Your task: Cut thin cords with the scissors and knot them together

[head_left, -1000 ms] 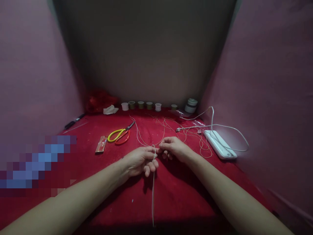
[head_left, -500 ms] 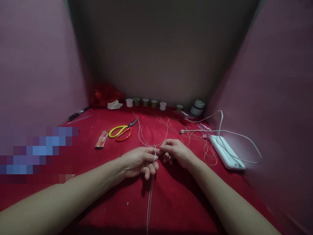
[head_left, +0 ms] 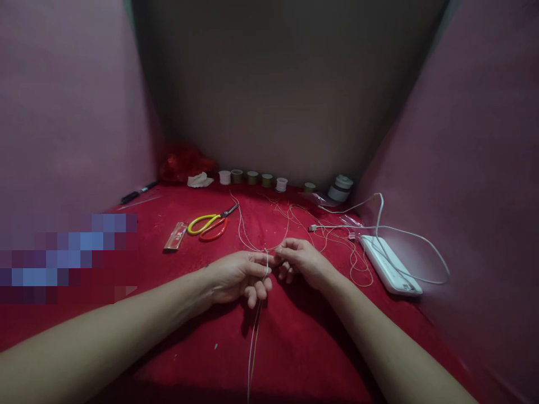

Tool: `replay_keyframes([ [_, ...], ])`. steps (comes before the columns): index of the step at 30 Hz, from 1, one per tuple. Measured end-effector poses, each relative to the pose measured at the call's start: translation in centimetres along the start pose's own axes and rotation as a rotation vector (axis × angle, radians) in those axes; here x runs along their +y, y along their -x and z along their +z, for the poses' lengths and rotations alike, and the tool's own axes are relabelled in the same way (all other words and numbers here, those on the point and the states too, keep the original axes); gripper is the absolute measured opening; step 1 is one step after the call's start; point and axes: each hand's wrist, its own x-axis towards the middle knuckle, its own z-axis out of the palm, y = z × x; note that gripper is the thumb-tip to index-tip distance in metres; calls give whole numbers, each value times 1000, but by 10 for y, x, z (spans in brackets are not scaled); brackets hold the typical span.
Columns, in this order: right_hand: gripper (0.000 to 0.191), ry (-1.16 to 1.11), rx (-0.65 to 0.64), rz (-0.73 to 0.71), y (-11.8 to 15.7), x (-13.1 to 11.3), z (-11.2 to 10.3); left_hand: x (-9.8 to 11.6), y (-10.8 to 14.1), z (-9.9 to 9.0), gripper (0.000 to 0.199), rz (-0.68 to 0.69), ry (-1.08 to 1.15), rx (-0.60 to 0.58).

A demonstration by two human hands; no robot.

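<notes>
Thin pale cords [head_left: 254, 342] run up from the near edge and pass through the fingers of my left hand [head_left: 242, 275], which pinches them between thumb and forefinger. Beyond that pinch the strands spread into loops on the red cloth. My right hand [head_left: 301, 259] is closed, thumb against forefinger, close to the left fingertips at the start of a cord that curves away up the cloth. What its fingertips pinch is too small to make out. Scissors [head_left: 213, 223] with one yellow and one red handle lie beyond my left hand, beside a small red packet [head_left: 175, 237].
Several thread spools [head_left: 252, 178] line the back wall, with a lidded jar [head_left: 340, 188] at their right. Loose tan cord [head_left: 357, 269] tangles near a white power bank [head_left: 389, 264] and its cable [head_left: 421, 230]. A red plastic bag [head_left: 185, 164] and a black pen [head_left: 137, 193] sit back left.
Both hands keep nearly the same pose and grip. The hanging ends of the cords have swung slightly left, and the whole view has shifted a little.
</notes>
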Motion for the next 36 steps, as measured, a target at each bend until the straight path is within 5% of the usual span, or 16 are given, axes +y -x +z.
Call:
replay_keyframes([
  [10,14,38,14,17,-3,4,1,-2,0,4,27,-8,8,63],
  [16,10,146,59,78,-4,1,7,-7,1,7,13,-83,58,157],
  [20,10,170,49,131,0,-2,9,-7,0,9,11,-192,82,122],
  [30,11,289,31,46,2,-1,4,-10,0,16,13,-328,-177,256],
  [36,11,334,45,18,3,3,5,-3,5,10,14,-281,83,193],
])
